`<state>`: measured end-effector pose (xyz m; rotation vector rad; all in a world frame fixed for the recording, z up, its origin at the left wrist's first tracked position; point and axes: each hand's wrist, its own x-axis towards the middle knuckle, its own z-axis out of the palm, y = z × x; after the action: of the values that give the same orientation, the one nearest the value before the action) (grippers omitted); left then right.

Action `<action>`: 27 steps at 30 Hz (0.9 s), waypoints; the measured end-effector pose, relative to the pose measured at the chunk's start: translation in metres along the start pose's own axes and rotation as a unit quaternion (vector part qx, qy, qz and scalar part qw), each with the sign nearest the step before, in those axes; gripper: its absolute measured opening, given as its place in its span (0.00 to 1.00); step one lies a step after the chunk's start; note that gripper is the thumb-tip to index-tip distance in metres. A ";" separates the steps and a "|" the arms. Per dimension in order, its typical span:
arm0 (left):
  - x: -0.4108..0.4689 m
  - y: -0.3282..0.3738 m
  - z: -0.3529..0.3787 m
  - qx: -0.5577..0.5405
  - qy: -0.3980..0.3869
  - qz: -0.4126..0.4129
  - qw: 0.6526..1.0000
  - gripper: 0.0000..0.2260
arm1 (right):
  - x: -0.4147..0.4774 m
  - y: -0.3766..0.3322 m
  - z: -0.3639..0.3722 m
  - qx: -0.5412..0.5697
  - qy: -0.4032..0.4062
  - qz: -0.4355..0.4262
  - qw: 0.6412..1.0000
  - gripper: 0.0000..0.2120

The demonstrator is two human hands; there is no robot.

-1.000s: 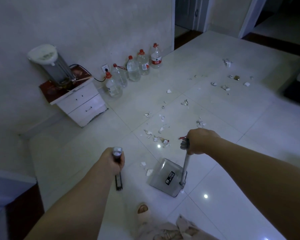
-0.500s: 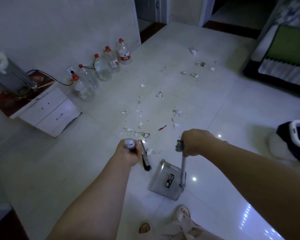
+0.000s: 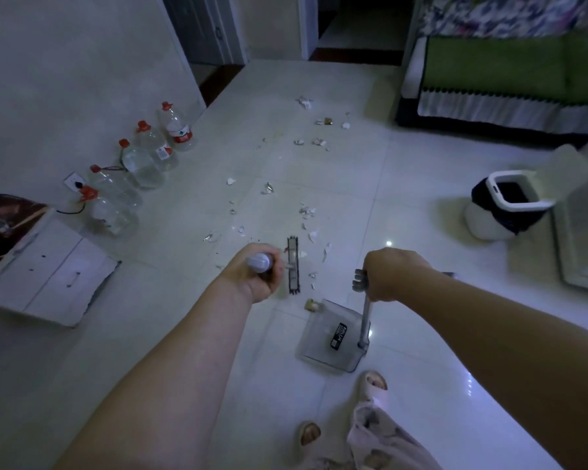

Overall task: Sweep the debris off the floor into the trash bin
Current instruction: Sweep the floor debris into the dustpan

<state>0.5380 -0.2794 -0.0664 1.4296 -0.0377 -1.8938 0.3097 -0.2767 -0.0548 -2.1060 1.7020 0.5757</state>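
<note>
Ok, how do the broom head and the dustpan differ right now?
The broom head is a narrow dark strip; the dustpan is a wide translucent grey tray with a black label. The broom head sits farther out among the white debris; the dustpan lies nearer the slippers, a brownish scrap beside its front corner. The left hand grips the broom handle, the right hand the dustpan handle. Both handles are pale and gripped at the top end.

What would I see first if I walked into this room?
White debris lies scattered in a trail across the middle of the tiled floor. Up close, the left hand grips a broom and the right hand holds a dustpan by its handle. The trash bin stands off to the right.
</note>
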 end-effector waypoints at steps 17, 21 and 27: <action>0.015 -0.093 0.051 0.116 -0.070 -0.187 0.973 0.05 | -0.081 0.061 0.051 0.063 -0.068 0.084 0.992 0.09; 0.020 -0.092 0.050 0.230 -0.025 -0.178 0.957 0.05 | -0.079 0.074 0.058 0.060 -0.071 0.087 0.992 0.04; 0.040 -0.080 0.051 0.305 0.042 -0.123 0.943 0.07 | -0.073 0.095 0.060 0.067 -0.067 0.088 0.992 0.06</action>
<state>0.4482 -0.2650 -0.1145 2.0014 -0.4614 -2.1258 0.1982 -0.2041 -0.0701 -1.7963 1.8068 0.6198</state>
